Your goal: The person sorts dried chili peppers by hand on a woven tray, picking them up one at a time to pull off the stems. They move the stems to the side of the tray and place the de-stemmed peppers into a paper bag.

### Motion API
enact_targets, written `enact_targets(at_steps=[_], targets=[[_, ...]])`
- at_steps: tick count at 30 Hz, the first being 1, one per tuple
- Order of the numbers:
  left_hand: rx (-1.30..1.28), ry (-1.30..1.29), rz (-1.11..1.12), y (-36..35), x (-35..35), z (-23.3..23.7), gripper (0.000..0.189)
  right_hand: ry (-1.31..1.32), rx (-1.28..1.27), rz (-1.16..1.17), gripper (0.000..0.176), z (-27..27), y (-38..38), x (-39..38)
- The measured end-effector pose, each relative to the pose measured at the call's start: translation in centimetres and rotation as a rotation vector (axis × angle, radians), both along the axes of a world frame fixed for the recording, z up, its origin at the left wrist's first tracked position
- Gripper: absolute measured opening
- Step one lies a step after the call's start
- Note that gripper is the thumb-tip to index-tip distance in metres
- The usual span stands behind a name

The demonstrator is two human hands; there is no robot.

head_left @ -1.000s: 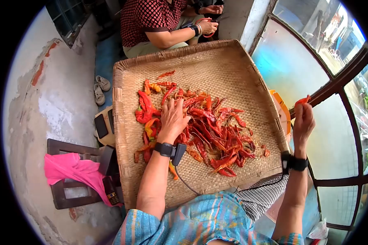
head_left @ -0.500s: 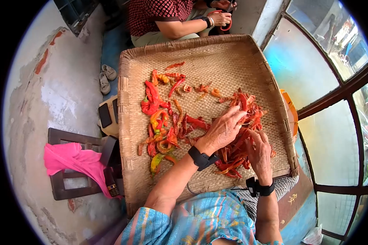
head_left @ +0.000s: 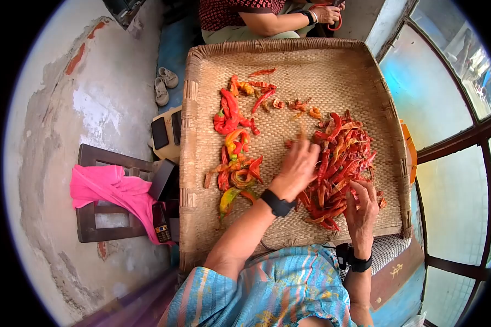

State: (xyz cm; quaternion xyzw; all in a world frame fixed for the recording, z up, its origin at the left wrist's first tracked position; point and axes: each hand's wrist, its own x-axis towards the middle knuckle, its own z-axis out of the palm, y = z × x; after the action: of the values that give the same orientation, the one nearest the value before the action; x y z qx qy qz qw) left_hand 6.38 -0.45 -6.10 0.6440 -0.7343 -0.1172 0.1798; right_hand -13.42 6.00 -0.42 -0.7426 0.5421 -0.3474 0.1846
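A big heap of dried red chili peppers (head_left: 341, 161) lies on the right half of a shallow woven tray (head_left: 207, 71). At the heap's left edge is my left hand (head_left: 295, 170), its fingers smeared by motion; whether they hold anything cannot be made out. My right hand (head_left: 362, 213) rests against the heap's lower right side, thumb and fingers apart, gripping nothing visible. To the left, a looser row of fresher red, orange and yellow-green peppers (head_left: 229, 117) runs down the tray. Small pepper scraps (head_left: 297, 106) lie between the groups near the top.
Across the tray sits another person (head_left: 262, 19), with red-handled scissors partly visible in their hand. At left are a wooden chair (head_left: 87, 218) with a pink cloth (head_left: 112, 188), a phone (head_left: 160, 133) and shoes (head_left: 163, 87). Framed window panes (head_left: 453, 201) line the right.
The view has shifted, so the tray appears further right. Red peppers from the tray's middle now lie against the right heap. My left hand has come off the heap's top to its left edge.
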Motion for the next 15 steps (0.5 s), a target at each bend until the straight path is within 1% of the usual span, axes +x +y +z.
enact_targets(at_steps=[1,2,3,5,6,7,8,9,10,11,12,13,15], targets=[[-0.092,0.216,-0.187,0.3,-1.5,0.3,0.04,-0.001,-0.008,-0.005,0.024,0.0,0.2,0.0],[-0.047,0.283,-0.24,0.9,-2.5,2.4,0.043,-0.013,0.004,-0.029,0.024,0.1,0.4,0.1],[-0.177,0.31,-0.276,1.2,-3.3,2.8,0.044,-0.011,0.012,-0.028,0.024,0.3,0.7,0.0],[-0.193,0.34,-0.319,1.5,-3.0,3.0,0.044,-0.002,0.016,-0.038,0.025,0.6,1.1,-0.4],[-0.146,0.337,-0.255,2.2,-2.3,4.6,0.045,0.064,-0.039,-0.026,0.025,0.2,1.2,-0.7],[-0.099,0.33,-0.192,2.9,-1.1,6.0,0.047,0.062,-0.036,-0.032,0.025,0.0,1.4,-0.8],[-0.321,0.176,-0.109,3.1,0.2,4.3,0.05,0.012,0.013,-0.032,0.024,-0.3,1.6,-0.8],[-0.113,0.089,-0.045,3.6,2.0,5.1,0.047,-0.041,0.061,-0.031,0.024,-0.5,1.6,-0.8],[-0.042,-0.088,0.048,4.1,3.5,4.7,0.044,0.004,0.007,0.0,0.023,-0.9,1.4,-0.7],[-0.076,-0.26,0.114,4.7,4.7,4.0,0.034,0.001,0.006,-0.004,0.023,-0.9,1.4,-0.5],[-0.076,-0.359,0.145,5.1,5.8,3.8,0.024,0.005,-0.01,0.023,0.024,-0.7,1.4,-0.1],[-0.097,-0.372,0.169,5.7,6.4,3.6,0.018,0.007,-0.031,0.053,0.024,-0.5,1.3,0.3],[-0.087,-0.366,0.148,5.9,7.2,2.7,0.019,-0.023,0.01,0.057,0.025,-0.5,1.3,0.7]])
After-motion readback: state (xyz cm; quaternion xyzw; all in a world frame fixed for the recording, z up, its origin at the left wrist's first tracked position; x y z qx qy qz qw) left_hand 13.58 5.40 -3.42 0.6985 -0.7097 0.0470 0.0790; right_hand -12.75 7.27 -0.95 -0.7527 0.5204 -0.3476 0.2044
